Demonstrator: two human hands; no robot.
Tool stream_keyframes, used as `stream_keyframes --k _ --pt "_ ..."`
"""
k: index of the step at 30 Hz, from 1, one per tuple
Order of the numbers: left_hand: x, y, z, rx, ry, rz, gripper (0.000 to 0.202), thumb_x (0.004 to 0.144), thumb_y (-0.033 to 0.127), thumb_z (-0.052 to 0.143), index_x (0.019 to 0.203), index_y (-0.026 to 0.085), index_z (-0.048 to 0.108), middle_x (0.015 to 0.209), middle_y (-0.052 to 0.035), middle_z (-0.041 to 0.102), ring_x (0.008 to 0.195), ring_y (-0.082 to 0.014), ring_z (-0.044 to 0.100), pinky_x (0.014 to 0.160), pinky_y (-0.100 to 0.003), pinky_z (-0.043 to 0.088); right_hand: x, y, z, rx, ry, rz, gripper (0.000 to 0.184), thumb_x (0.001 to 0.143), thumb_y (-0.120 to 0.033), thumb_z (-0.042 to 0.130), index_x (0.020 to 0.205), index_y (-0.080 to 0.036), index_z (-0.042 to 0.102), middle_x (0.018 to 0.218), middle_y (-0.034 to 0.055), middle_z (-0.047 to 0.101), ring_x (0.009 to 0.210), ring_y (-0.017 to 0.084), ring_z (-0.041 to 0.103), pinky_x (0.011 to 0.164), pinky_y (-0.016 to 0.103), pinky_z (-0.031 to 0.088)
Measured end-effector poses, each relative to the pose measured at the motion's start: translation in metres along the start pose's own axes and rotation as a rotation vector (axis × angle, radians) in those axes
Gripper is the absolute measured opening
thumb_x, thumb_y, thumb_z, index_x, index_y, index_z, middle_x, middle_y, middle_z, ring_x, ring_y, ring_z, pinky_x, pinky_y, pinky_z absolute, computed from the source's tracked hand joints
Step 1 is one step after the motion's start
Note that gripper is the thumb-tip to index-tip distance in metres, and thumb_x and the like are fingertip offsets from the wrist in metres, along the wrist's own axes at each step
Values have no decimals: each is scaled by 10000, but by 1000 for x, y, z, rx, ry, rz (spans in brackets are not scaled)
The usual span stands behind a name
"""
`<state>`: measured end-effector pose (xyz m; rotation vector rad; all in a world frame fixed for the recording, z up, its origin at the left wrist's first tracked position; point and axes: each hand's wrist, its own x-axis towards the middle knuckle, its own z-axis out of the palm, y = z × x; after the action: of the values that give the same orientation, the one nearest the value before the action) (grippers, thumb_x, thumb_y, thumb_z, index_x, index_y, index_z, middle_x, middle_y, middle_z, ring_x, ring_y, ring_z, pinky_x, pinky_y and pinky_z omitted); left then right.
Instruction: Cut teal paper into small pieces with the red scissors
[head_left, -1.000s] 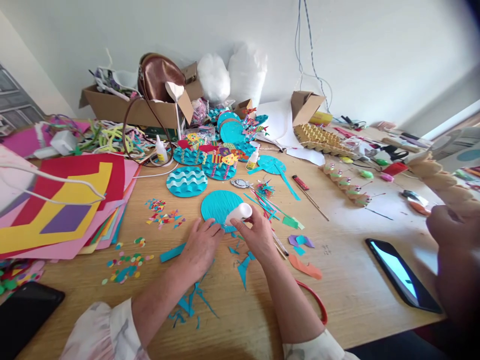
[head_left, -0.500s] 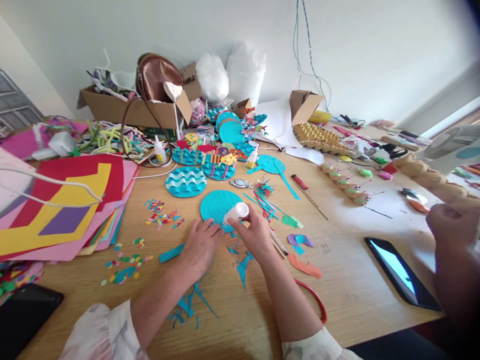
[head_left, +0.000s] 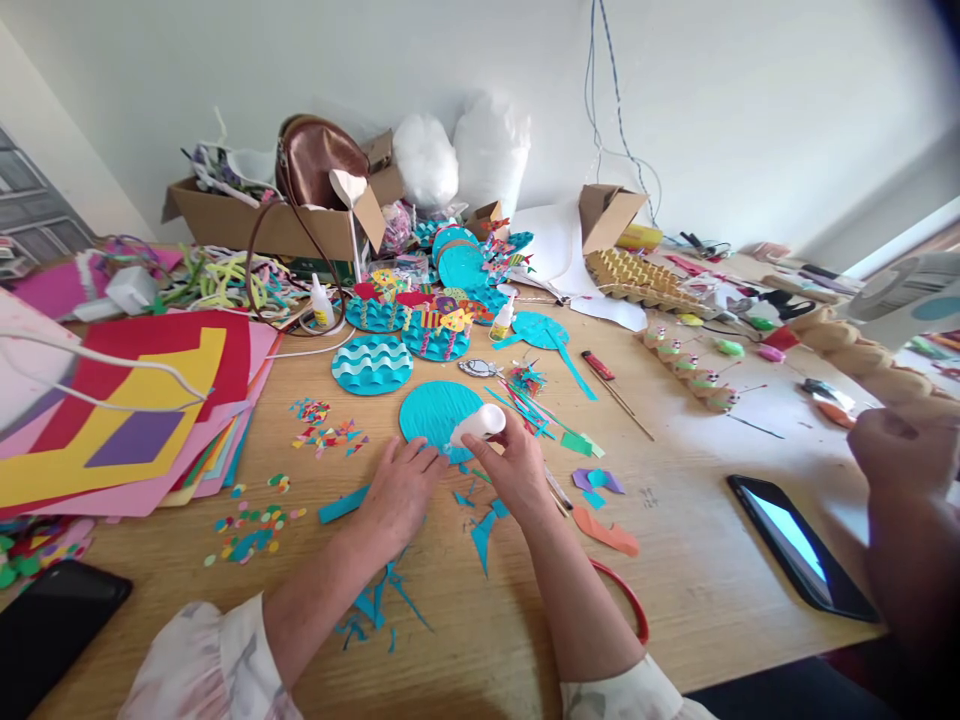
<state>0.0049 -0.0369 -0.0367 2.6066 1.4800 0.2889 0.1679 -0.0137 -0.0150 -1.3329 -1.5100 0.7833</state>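
Glue bottle (head_left: pixel 480 424) – small, white, tipped nozzle-down – sits in the right hand (head_left: pixel 512 470), fingers wrapped round its body, nozzle at the near edge of a turquoise paper disc (head_left: pixel 436 412). Left hand (head_left: pixel 400 492) lies flat beside it, fingers spread and pressed on the tabletop (head_left: pixel 720 590) w/ fingertips touching the disc's lower-left rim. Both hands just beside each other. Bottle's label can't be read; no legible writing or brand anywhere in view.

Near the hands: turquoise paper offcuts (head_left: pixel 484 530) below the right wrist, a turquoise strip (head_left: pixel 343 504) left of the left hand, confetti-like coloured bits (head_left: pixel 251 525) further left. Behind the disc a second disc w/ white wave layers (head_left: pixel 373 362), then a cluster of finished discs w/ paper fish (head_left: pixel 439 320). Two more small glue bottles – one (head_left: pixel 322 300) by the brown bag strap, one (head_left: pixel 504 318) beside the fish cluster.

Left side: stack of coloured paper sheets (head_left: pixel 127 400), red and yellow on top. Black phone (head_left: pixel 52 630) at near-left corner, another phone (head_left: pixel 799 545) w/ lit screen at right. Orange paper shape (head_left: pixel 607 532) and a red curved band (head_left: pixel 630 600) lie right of the right forearm. Cardboard box (head_left: pixel 262 220) w/ a brown bag at the back, egg tray (head_left: pixel 645 278) mid-right.

Another person's hand (head_left: pixel 900 455) at far right holds a twisted tan paper rope (head_left: pixel 862 355) – grip closed round its end.
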Motion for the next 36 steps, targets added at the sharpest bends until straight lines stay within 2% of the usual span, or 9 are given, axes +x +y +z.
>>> stream_keyframes --k 5,12,20,25,29,32,34,36 --pt "1 1 -3 4 -44 -23 373 838 23 353 1106 173 564 1185 -82 586 1206 -251 406 1002 -506 264 0 -4 -5 536 157 158 312 568 -261 755 832 -190 603 732 -21 629 697 144 583 678 268 457" --pt "1 -1 -4 35 -19 -7 377 822 22 375 1095 186 577 1221 -79 558 1195 -251 413 1001 -485 280 -3 -10 -13 905 311 310 254 626 -329 723 799 -196 593 744 -30 650 643 94 589 531 186 446" --pt "3 -8 0 37 31 45 401 788 2 367 1066 180 595 1170 -92 580 1129 -234 483 990 -478 310 -11 -17 -14 1214 239 464 255 598 -272 749 765 -167 587 648 -6 666 588 105 622 456 152 486" --pt "3 -10 0 8 41 68 407 770 -18 350 1015 171 614 1159 -99 577 1065 -218 530 996 -469 313 -16 -19 -19 1266 206 460 268 616 -229 738 819 -193 568 700 -13 679 618 113 644 467 145 501" --pt "3 -7 -10 -14 68 73 419 773 -26 328 1001 175 616 1133 -96 586 1055 -216 535 988 -488 317 -21 -21 -26 1279 161 451 275 598 -193 745 819 -182 582 744 13 690 680 142 660 524 168 523" --pt "4 3 -22 -219 153 44 335 806 46 363 996 175 607 1068 -89 607 1009 -202 554 946 -441 387 -26 -21 -28 1315 87 470 251 607 -194 735 821 -166 609 799 30 697 728 146 661 572 174 527" --pt "6 12 -28 -534 202 -1 273 828 146 410 1046 164 574 1063 -96 609 1009 -199 562 898 -389 442 -28 -21 -26 1340 44 478 234 623 -217 724 830 -177 622 833 21 697 750 139 658 599 179 525" --pt "8 23 -32 -843 224 -41 314 825 243 457 1122 162 523 1117 -105 593 1055 -208 551 881 -365 462 -32 -21 -20 1339 28 480 217 645 -254 705 837 -186 629 846 21 694 752 141 654 626 204 526"
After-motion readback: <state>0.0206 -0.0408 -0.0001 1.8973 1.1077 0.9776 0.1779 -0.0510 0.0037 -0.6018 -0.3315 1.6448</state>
